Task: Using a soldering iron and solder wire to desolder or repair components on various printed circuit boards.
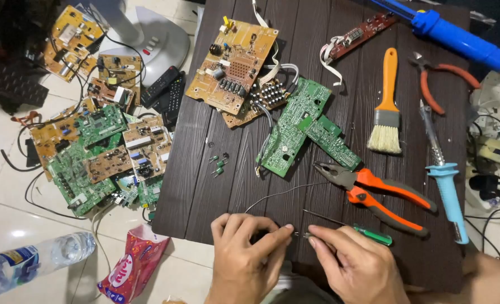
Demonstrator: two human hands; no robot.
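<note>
Pinching tiny component point(298, 233) between both hands: left hand point(244, 253) fingertips closed on it, right hand point(354, 260) gripping too, above dark table point(205, 169).

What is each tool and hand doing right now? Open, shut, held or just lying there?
Left hand: pinching a thin wire.
Right hand: pinching a tiny part.
Orange pliers: lying, jaws nearly shut.
Soldering iron: lying unheld.
Brush: lying flat.
Water bottle: lying on its side.

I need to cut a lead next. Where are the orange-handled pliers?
In the head view, the orange-handled pliers lie on the dark wooden table, right of centre, between the green circuit board and the blue-handled soldering iron.
</note>
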